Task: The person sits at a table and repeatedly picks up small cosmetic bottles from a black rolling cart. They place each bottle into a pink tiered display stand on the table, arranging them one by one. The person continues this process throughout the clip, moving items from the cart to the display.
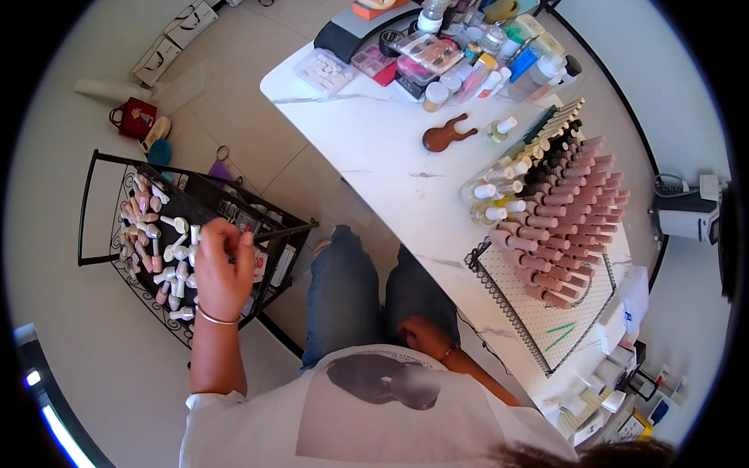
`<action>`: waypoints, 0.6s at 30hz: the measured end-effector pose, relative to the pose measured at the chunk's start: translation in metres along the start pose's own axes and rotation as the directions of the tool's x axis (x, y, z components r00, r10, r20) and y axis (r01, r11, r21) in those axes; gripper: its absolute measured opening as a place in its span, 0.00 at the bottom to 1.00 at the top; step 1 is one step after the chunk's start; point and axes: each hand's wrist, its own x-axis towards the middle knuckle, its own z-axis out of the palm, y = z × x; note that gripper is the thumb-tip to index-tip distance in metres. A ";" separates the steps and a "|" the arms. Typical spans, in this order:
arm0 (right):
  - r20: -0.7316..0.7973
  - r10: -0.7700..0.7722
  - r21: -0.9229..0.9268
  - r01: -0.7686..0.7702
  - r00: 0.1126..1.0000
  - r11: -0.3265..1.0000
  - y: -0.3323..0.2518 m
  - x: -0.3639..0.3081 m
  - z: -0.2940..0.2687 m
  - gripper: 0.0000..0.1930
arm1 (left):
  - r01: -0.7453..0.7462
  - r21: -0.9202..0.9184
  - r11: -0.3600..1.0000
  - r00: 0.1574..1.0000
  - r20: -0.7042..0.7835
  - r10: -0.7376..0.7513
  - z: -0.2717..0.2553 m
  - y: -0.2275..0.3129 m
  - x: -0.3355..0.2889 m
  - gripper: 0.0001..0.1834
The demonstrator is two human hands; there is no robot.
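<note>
Clock directions are taken from the centre of the view. At 9 o'clock stands a black metal cart with scrollwork sides (95, 209). Its top tray carries white and pale-pink capped small bottles (147, 228), lying crowded close to the outer rim. The left hand (224, 261) is over the cart's inner half, just beside the nearest bottles; its fingers are curled, thumb near the forefinger. Whether they grip anything cannot be told. Between cart and table, at 11 o'clock, open tiled floor (292, 183) gives room. At 5 o'clock the right hand (427, 335) rests on the lap, fingers bent and partly hidden; their hold cannot be told. The white marble-patterned table (390, 183) has its near edge running from 11 to 5 o'clock, with a bare strip along it. At 3 o'clock, dusty-pink capped bottles (566, 210) stand in dense rows, partly on a dotted, black-lace-edged mat (519, 300).
</note>
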 end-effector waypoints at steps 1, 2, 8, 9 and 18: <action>-0.014 -0.013 -0.013 0.013 1.000 1.000 0.003 0.001 0.001 0.09 | 0.032 -0.006 0.999 0.999 -0.043 -0.032 -0.002 -0.002 -0.004 0.08; -0.027 -0.027 -0.025 0.026 0.999 0.999 0.005 0.002 0.004 0.09 | 0.063 -0.014 0.998 0.994 -0.086 -0.064 -0.005 -0.005 -0.009 0.08; -0.044 -0.097 -0.009 0.097 0.994 0.995 0.018 -0.010 0.018 0.09 | 0.174 0.274 0.946 0.970 -0.214 -0.116 -0.026 -0.032 -0.054 0.10; -0.073 -0.098 0.023 0.100 0.993 0.995 0.017 -0.013 0.017 0.09 | 0.141 0.357 0.924 0.977 -0.201 -0.071 -0.029 -0.041 -0.061 0.10; -0.149 -0.104 0.158 0.127 0.983 0.979 0.027 -0.028 0.013 0.07 | 0.303 0.457 0.836 0.952 -0.105 -0.287 -0.005 -0.095 -0.132 0.12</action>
